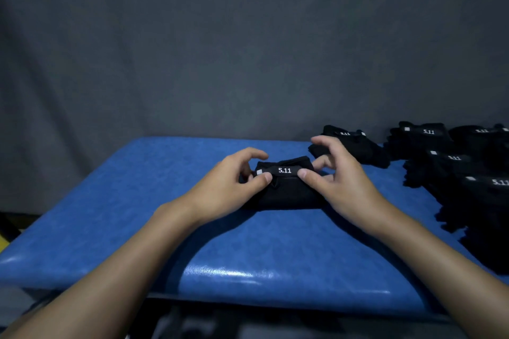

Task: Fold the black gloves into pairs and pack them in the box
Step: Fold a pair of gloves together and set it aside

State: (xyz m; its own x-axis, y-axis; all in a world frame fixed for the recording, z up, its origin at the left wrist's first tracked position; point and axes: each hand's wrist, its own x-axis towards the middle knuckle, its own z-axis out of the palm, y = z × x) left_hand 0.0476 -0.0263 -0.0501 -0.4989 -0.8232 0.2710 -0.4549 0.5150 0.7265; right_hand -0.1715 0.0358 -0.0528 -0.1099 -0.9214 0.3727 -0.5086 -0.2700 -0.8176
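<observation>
A folded bundle of black gloves [286,190] with a white "5.11" label lies in the middle of the blue table [137,201]. My left hand [228,187] pinches its left end with thumb and curled fingers. My right hand [341,173] pinches the right end, thumb on top near the label. No box is in view.
A heap of several loose black gloves [462,173] with "5.11" labels covers the table's right side, reaching the right edge. One more glove [355,146] lies just behind my right hand. A grey cloth backdrop [248,49] hangs behind the table.
</observation>
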